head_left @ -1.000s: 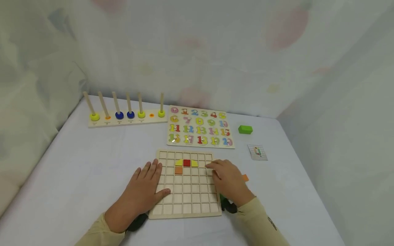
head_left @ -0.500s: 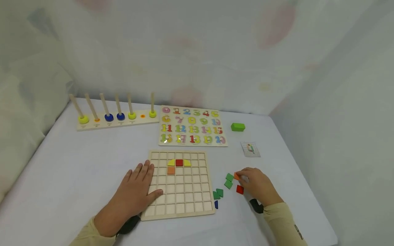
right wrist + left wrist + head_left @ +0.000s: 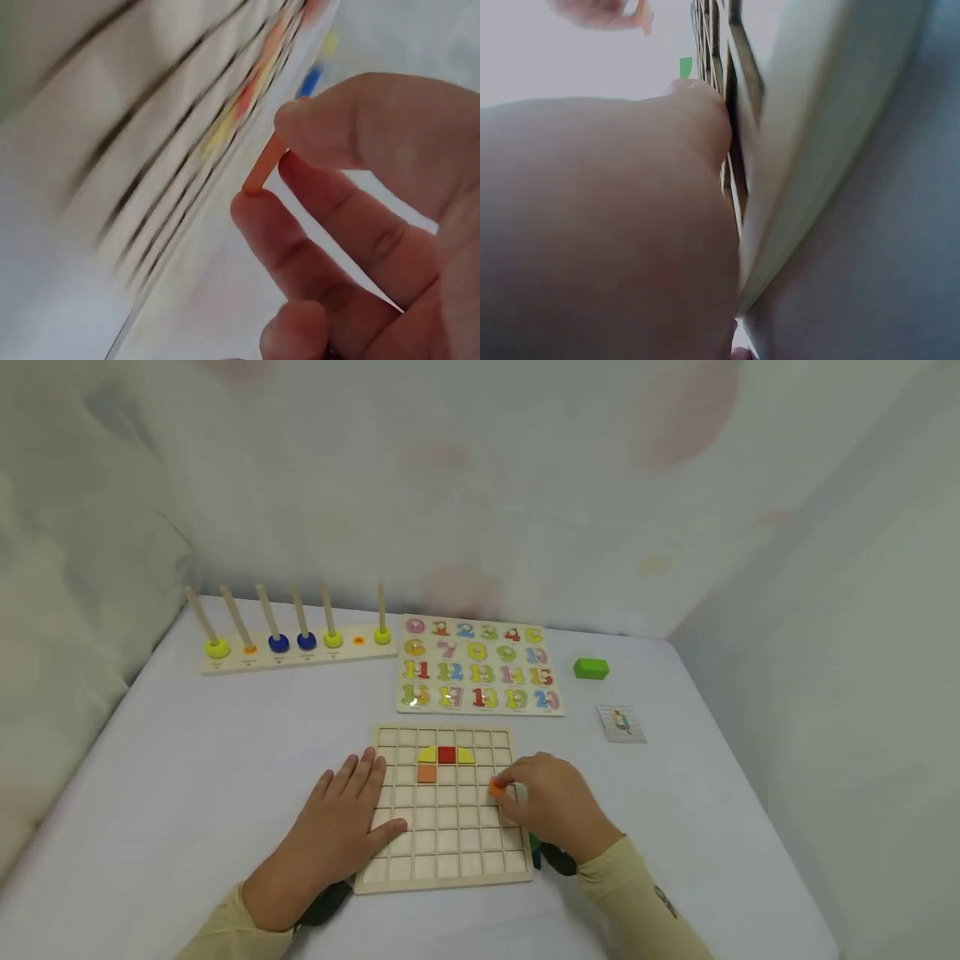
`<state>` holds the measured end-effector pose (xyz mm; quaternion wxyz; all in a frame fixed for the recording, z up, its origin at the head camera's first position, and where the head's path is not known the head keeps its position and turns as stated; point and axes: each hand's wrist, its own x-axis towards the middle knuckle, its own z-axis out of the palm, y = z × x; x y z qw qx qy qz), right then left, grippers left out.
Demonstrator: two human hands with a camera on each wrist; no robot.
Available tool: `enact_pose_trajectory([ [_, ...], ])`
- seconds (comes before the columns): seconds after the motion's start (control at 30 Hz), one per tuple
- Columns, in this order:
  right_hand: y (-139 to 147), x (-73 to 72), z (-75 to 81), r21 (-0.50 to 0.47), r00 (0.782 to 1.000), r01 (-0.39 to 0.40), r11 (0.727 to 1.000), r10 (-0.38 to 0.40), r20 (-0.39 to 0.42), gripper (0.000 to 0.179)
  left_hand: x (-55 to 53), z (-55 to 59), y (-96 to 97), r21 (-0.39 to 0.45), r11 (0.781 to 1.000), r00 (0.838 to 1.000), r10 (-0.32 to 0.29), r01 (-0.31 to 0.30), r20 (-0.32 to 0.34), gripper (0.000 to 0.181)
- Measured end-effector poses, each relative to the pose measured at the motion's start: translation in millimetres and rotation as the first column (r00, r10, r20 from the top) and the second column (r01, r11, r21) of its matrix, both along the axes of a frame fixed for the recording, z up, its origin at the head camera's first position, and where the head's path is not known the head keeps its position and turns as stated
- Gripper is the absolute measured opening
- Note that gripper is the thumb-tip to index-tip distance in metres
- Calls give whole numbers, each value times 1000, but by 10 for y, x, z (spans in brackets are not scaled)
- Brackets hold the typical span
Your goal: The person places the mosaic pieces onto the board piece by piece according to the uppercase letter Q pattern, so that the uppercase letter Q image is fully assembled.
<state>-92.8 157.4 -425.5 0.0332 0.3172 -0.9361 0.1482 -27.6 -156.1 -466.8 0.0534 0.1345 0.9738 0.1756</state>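
The grip of the right hand (image 3: pixel 558 802) is clamped on an orange tile (image 3: pixel 496 788), pinched by its edges between the thumb and the fingertips (image 3: pixel 251 214). That tile is over the right part of a wooden grid board (image 3: pixel 424 842); in the right wrist view it appears to be clear of the cells. The left hand (image 3: pixel 333 827) lies flat along the board's left edge, fingers straight and thumb reaching over the cells, seemingly steadying it.

Four pieces sit in the grid: a red tile (image 3: pixel 446 755) between two yellow pieces (image 3: pixel 427 755), and a second orange tile (image 3: pixel 427 773) directly below the left yellow one. The step in hand looks like bringing another piece in to extend this pattern; the next move probably calls for lining the tile up squarely with a cell and lowering it flat. Which cell is meant, I cannot tell.

Green pieces (image 3: pixel 534 842) show beside the board's right edge, partly hidden by the right arm. Farther back on the white counter (image 3: pixel 247 735) are a peg rack (image 3: pixel 258 664), a number puzzle (image 3: pixel 480 664), a green block (image 3: pixel 591 669) and a small printed card (image 3: pixel 621 724). Pale patterned cloth (image 3: pixel 480 485) hangs around the back and sides.
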Motion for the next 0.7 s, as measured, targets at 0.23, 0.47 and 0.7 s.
enact_pose_trajectory([
  [0.23,-666,-21,-80,148,982,-191,970,190,20,11,-53,-19,134,-17,1000,1000,-23,23,-11,96],
  [0.47,-670,-11,-139,255,992,-126,959,129,3,35,-51,-21,203,-15,999,999,-41,41,29,97],
  [0.7,-736,-28,-168,160,970,-116,980,78,228,69,-3,-117,22,-33,999,1000,1,0,8,99],
])
